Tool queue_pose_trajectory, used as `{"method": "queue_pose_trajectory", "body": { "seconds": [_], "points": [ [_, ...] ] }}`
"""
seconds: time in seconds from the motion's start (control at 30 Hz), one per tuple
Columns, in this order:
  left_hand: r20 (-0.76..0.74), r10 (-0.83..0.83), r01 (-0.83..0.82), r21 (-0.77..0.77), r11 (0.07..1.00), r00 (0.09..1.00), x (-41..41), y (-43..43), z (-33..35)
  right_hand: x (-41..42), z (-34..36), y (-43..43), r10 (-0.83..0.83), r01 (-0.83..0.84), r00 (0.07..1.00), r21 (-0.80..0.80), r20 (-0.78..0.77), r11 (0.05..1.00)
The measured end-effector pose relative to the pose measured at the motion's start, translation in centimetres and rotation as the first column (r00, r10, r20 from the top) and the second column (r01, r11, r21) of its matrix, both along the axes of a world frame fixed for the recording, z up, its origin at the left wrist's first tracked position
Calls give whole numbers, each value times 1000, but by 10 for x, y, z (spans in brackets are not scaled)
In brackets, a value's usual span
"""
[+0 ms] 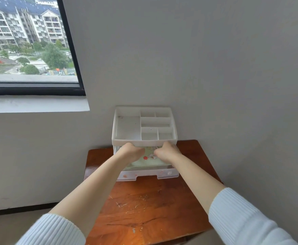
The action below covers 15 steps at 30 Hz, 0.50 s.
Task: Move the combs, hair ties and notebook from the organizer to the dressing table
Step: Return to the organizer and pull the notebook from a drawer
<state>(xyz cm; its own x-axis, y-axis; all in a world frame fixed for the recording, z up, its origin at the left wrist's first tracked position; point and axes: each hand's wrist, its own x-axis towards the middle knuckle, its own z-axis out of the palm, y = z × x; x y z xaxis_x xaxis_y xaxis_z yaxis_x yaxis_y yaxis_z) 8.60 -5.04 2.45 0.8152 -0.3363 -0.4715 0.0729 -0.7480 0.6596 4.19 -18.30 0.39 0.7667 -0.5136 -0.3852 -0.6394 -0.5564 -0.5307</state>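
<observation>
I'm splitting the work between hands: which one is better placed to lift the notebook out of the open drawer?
Probably the right hand: its fingers rest on the notebook cover's printed area, nearer the middle. The left hand sits over the notebook's left edge by the drawer wall. The margin is small; both are inside.

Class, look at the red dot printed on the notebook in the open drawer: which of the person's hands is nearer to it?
Left. The left hand sits just above and left of the red dot on the notebook; the right hand is farther off to the dot's right.
</observation>
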Motion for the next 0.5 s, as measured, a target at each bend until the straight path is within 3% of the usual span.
{"method": "queue_pose_trajectory", "body": {
  "seconds": [0.13,0.2,0.3,0.4,0.5],
  "points": [
    [119,-29,24,46,999,992,-1,5,-6,-5,2,-14,-98,99,991,-6,92,995],
    [207,-20,6,68,998,978,-3,10,-9,-9,-1,-21,-218,196,964,149,151,969],
    [287,48,-44,-20,999,957,-11,22,-15,-19,0,-27,-427,277,890,551,163,787],
    [398,140,-94,-133,987,906,-20,35,-20,-29,2,-29,-469,244,872,705,141,665],
    [372,268,-174,-269,947,889,-24,42,-23,-40,3,-33,-512,243,852,786,106,569]
  ]
}}
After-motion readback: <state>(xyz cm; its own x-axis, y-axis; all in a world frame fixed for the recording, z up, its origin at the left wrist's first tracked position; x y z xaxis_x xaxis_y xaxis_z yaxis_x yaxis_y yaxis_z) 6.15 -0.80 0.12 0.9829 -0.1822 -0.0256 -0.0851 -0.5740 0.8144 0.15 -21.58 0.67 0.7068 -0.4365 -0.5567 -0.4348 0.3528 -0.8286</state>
